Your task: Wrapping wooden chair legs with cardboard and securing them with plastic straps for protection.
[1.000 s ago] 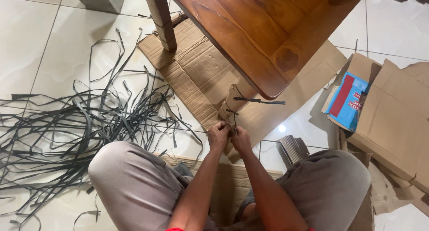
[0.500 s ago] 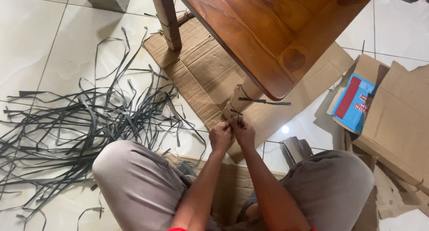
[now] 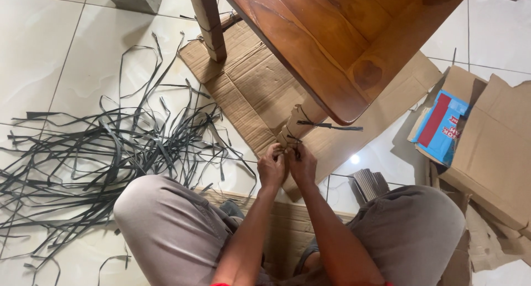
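Two hands at it: my left hand [image 3: 271,167] & right hand [image 3: 302,163] pinch the thin black plastic strap [image 3: 292,144] round the cardboard-wrapped wooden table leg [image 3: 297,125]; best pull snug, w/ fingers close together.

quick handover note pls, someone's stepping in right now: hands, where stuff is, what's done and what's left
Left hand and right hand: both closed on a dark strap at the cardboard-wrapped table leg; fingers pinch it close together.
Things: one strap tie already sits higher on that leg, ends sticking out. Pile of loose straps on the floor at the person's left. Flat cardboard sheet under the table. Open box to the right.
Done: leg wrapped, upper tie on.
Left: lower tie looks unfinished; the far leg appears bare.
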